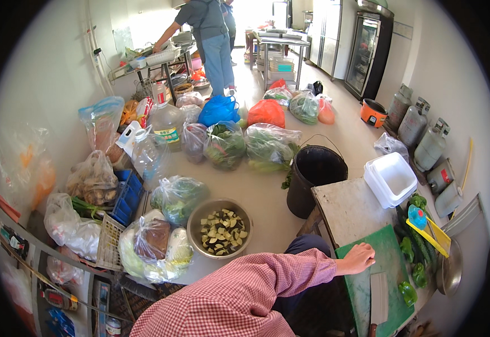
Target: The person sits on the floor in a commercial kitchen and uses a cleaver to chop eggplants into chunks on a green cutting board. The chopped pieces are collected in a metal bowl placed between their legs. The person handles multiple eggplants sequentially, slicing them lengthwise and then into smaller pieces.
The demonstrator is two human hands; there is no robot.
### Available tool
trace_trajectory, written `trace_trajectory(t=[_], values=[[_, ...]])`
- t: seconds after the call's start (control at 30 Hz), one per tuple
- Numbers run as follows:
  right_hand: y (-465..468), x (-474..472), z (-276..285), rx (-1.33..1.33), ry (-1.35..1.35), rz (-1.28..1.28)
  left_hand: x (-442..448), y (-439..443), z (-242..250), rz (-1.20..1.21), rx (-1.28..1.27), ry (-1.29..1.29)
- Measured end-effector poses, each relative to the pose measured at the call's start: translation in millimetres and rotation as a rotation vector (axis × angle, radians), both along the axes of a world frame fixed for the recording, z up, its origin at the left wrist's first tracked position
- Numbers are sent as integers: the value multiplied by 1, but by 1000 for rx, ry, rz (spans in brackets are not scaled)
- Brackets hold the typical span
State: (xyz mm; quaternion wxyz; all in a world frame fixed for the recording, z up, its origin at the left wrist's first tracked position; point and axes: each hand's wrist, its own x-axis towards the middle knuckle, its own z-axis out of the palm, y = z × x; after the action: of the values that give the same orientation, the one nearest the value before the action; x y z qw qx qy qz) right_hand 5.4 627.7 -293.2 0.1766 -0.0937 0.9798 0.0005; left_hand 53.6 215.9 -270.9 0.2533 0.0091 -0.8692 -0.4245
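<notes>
My left hand [356,258], its fingers curled in with no object visible in them, is over the upper part of a green cutting board [356,290]. A cleaver [379,297] lies on the board below that hand, its handle towards the bottom edge of the picture. My right hand is out of view. Beyond the board's right edge are green peppers [407,293] and dark green cucumbers [423,242]. A yellow-handled tool [434,241] and a blue-topped item [417,216] rest over them.
White plastic containers [390,179] sit stacked at the table's [350,202] far end. Beside it stands a black bucket [317,168]. A steel basin [219,227] of cut eggplant and bagged vegetables [224,145] occupy the floor. Gas cylinders [431,139] line the right wall. A person [211,42] works farther back.
</notes>
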Motion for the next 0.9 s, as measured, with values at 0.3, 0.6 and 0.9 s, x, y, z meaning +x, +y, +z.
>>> trace_trajectory(t=[0.3,0.6,0.9], values=[[5,3,-1,4,-1,-8,-4,-1,-3,-55,-18,-38],[6,4,3,10,5,-11,1,-8,9,-128,211,-161],[36,12,-5,-2,6,-35,6,-2,3,47,-14,-23]])
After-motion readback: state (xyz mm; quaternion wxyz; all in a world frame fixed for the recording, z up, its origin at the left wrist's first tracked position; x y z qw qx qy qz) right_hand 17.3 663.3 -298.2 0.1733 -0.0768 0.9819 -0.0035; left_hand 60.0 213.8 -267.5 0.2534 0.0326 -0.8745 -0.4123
